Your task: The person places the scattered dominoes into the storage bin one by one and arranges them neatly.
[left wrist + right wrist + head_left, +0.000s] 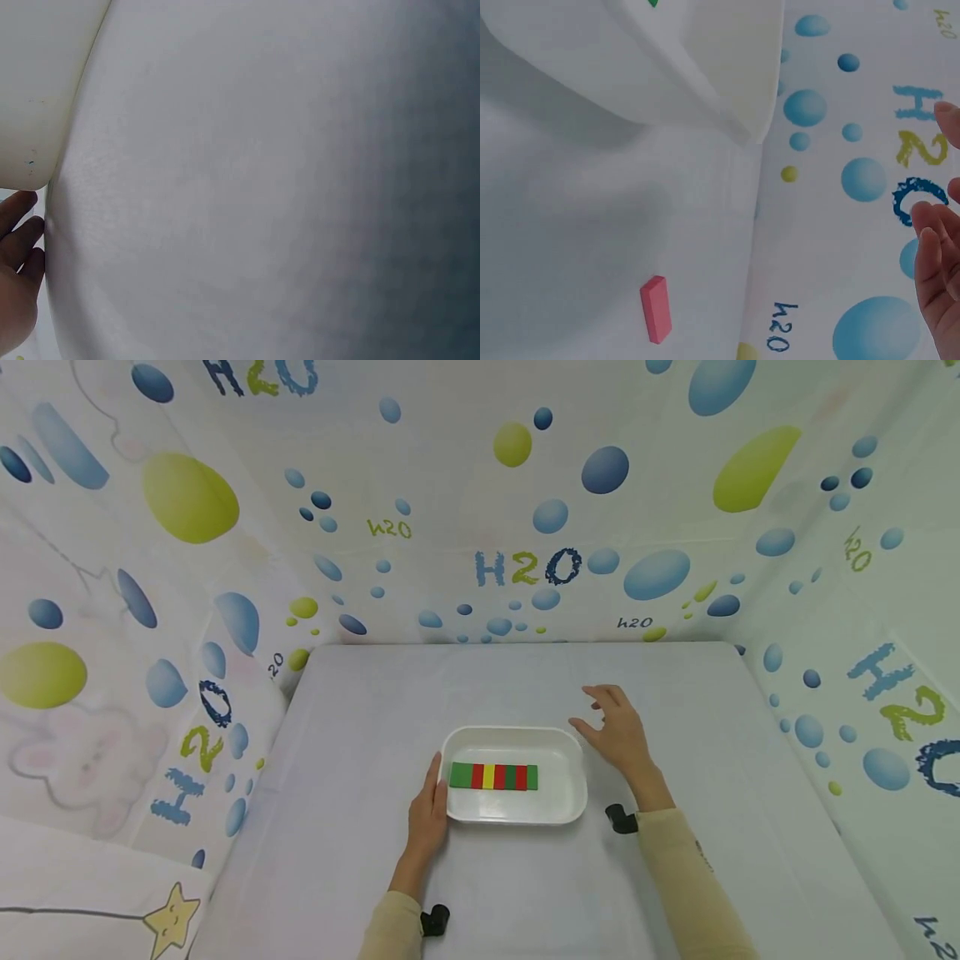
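A white tray (562,781) rests on the table, with a row of small flat blocks (489,777) in green, red and yellow inside it. Along the tray's left edge lies my left hand (427,817), its fingers extended against the side. In the left wrist view its fingertips touch the tray's outer wall (34,127). Beyond the tray's upper right corner hovers my right hand (621,737), thumb and fingers spread apart around nothing. A red block (656,310) lies on the table in the right wrist view; the head view does not show it.
A white cloth (390,693) covers the table. Patterned sheets (450,485) with blue and green dots and H2O lettering stand as walls behind and at both sides. Small black devices (621,819) are strapped at both wrists.
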The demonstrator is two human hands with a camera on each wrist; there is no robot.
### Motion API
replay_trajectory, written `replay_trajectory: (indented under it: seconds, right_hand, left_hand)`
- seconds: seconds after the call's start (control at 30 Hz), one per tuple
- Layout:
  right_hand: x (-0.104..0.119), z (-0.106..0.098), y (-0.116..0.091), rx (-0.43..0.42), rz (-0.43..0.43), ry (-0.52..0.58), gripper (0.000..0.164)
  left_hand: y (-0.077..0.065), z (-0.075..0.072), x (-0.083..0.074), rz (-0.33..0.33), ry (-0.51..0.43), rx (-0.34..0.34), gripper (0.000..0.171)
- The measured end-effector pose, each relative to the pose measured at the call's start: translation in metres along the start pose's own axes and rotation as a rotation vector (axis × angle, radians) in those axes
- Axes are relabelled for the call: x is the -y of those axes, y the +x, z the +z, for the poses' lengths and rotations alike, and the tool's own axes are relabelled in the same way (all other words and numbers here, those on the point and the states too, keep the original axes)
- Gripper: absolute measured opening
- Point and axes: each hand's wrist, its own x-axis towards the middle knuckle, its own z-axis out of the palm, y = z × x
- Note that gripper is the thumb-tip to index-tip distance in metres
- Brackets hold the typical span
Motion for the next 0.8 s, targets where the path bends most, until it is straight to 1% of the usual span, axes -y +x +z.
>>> replay_trajectory:
  seconds: [0.17, 0.33, 0.47, 0.63, 0.8]
  right_hand:
    - [-0.014, -0.002, 0.0, -0.03, 0.022, 0.009, 0.056]
    - [-0.029, -0.002, -0.002, -0.034, 0.063, 0.03, 0.057]
    - [-0.039, -0.002, -0.004, -0.02, 0.102, 0.031, 0.057]
    - [-0.051, -0.001, -0.005, 0.003, 0.155, 0.028, 0.058]
    - [-0.063, 0.0, -0.006, 0.058, 0.23, 0.025, 0.062]
  left_hand:
    - [0.0, 0.0, 0.0, 0.001, 0.002, -0.003, 0.05]
    - [0.0, 0.0, 0.0, -0.003, 0.003, -0.001, 0.05]
    - [-0.001, 0.0, -0.001, -0.01, 0.002, 0.001, 0.05]
    - [0.0, 0.0, 0.0, 0.004, 0.0, 0.005, 0.05]
    - [0.0, 0.0, 0.0, 0.007, -0.006, 0.003, 0.05]
